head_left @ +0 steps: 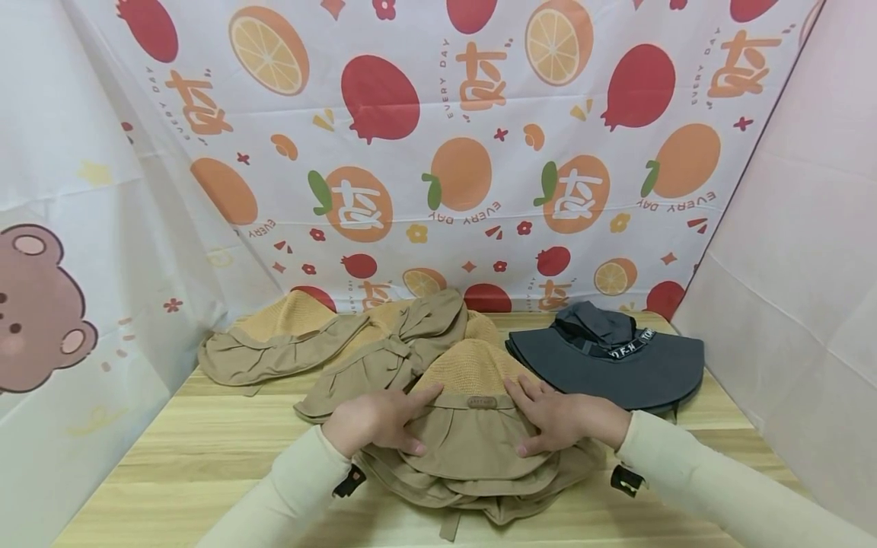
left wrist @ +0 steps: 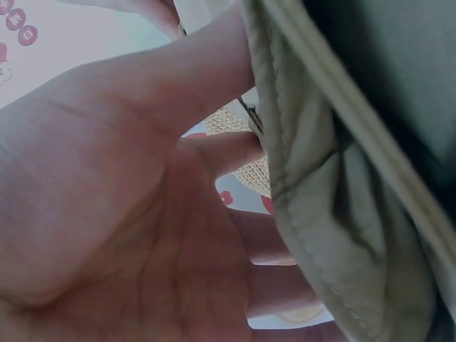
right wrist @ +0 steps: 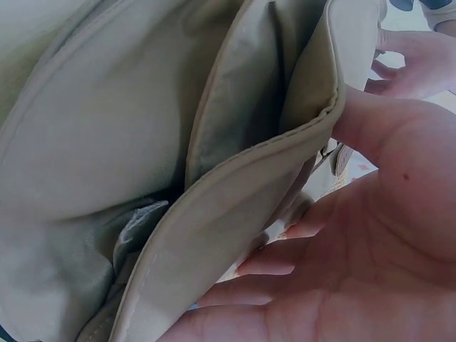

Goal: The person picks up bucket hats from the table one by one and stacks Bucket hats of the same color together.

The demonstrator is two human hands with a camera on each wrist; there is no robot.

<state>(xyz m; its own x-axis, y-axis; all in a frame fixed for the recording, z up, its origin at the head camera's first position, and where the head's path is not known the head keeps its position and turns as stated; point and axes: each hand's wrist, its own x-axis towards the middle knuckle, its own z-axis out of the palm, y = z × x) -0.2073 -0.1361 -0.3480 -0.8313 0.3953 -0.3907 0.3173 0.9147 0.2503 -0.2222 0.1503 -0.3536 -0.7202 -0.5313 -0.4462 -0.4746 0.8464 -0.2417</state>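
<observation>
A sun hat (head_left: 473, 441) with a yellow woven crown, khaki cloth brim and small brown label tops a stack of similar khaki hats (head_left: 500, 508). My left hand (head_left: 380, 422) rests against its left side, fingers spread toward the crown and thumb on the brim. On the other side my right hand (head_left: 562, 415) touches the hat in the same way. In the left wrist view the brim (left wrist: 306, 206) lies along the thumb and straight fingers. Layered brims (right wrist: 235, 192) fill much of the right wrist view, partly hiding the right fingertips.
Behind the left hand lie more khaki hats (head_left: 384, 369), with another hat (head_left: 274, 350) at the far left. A dark grey wide-brimmed hat (head_left: 617, 373) sits at the back right. Printed cloth (head_left: 425, 99) hangs behind the wooden table (head_left: 164, 472), with white cloth at both sides.
</observation>
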